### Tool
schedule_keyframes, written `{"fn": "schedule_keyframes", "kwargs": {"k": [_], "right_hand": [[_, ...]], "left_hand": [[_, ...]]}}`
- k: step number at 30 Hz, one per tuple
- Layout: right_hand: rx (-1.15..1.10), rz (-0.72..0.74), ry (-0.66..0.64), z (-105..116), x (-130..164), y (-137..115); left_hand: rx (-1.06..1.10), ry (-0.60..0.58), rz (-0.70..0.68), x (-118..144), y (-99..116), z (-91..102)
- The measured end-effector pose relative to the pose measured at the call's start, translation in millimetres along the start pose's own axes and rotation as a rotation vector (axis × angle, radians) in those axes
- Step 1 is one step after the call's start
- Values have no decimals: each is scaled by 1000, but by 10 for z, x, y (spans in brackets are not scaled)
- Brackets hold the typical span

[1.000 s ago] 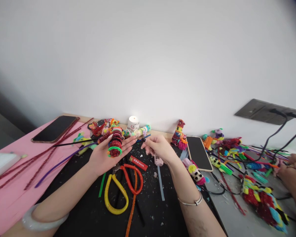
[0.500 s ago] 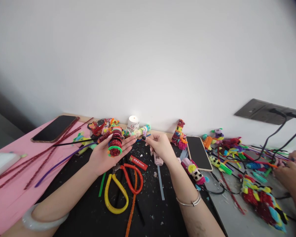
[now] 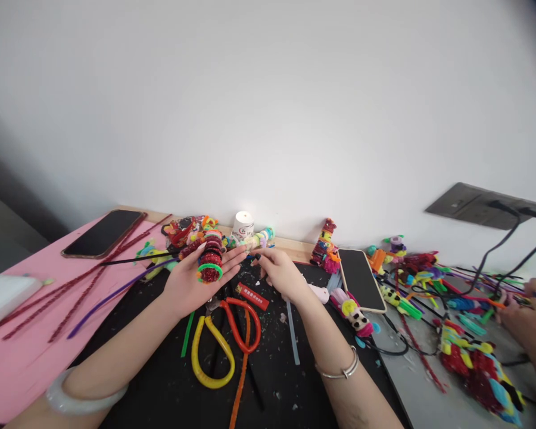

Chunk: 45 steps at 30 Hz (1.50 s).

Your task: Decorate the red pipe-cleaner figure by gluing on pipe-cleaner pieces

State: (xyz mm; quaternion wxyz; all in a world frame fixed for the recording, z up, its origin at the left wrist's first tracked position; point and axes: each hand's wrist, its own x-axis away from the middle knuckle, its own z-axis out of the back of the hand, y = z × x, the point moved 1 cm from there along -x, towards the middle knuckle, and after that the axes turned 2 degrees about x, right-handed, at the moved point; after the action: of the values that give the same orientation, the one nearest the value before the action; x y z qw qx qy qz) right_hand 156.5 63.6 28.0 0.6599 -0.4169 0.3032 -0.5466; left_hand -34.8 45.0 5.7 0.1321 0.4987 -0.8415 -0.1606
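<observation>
My left hand [image 3: 190, 280] is palm up, its thumb over a red glittery pipe-cleaner piece [image 3: 209, 259] with a bright green ring near its round end. Close to the left fingertips is my right hand [image 3: 279, 274], its fingers bent and thumb near the index finger. Anything pinched there is too small to make out. A pale pink tool [image 3: 319, 292], partly hidden behind my right wrist, lies near a translucent glue stick [image 3: 293, 333]. Below my hands, pliers with one yellow and one red handle [image 3: 212, 381] rest on the black mat [image 3: 290, 393].
A dark phone [image 3: 102, 232] lies on pink board at left beside red pipe cleaners [image 3: 78, 310]. A paper cup [image 3: 243, 225] stands by the wall. Right are another phone [image 3: 361, 280], pipe-cleaner figures [image 3: 477, 369], cables and another person's hands [image 3: 527, 316].
My right hand has moved slightly left and down, its fingers changing position. More of the pale pink tool shows right of my wrist. The view has shifted slightly; my left hand keeps its hold.
</observation>
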Motion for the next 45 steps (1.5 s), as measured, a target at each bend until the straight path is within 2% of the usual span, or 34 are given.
{"fn": "schedule_keyframes", "kwargs": {"k": [4,10,14,18,21,25,29,31,33,36,38,40,45], "right_hand": [[-271,-89,-60,31,-6,-10],[-543,-79,-99,36,47,-71],[-606,-70,-142,31,54,-68],[-610,-20,-123,55,53,-84],[-483,7,-72,78,40,-71],[-94,66,35,82,25,-25],[191,213,8,47,49,-43],[227,217,-8,37,63,-70],[193,143,-8,43,71,-99],[112,88,-5,83,89,-153],[69,114,-48,123,116,-191],[37,114,-151,166,152,-214],[-34,85,-298,261,206,-212]], "left_hand": [[15,13,14,-1,-2,3],[44,4,33,6,-11,1],[40,-11,34,10,-15,0],[34,-7,23,8,-18,-2],[23,-8,20,5,-21,6],[-7,14,1,3,-14,7],[-96,73,-6,2,-35,-40],[-201,124,-54,-6,-72,-56],[-378,179,-161,-18,-118,-49],[-785,282,-332,-34,-176,-10],[-1044,290,-380,-37,-199,1],[-1236,259,-384,-30,-205,-14],[-1559,218,-376,23,-191,-86]]}}
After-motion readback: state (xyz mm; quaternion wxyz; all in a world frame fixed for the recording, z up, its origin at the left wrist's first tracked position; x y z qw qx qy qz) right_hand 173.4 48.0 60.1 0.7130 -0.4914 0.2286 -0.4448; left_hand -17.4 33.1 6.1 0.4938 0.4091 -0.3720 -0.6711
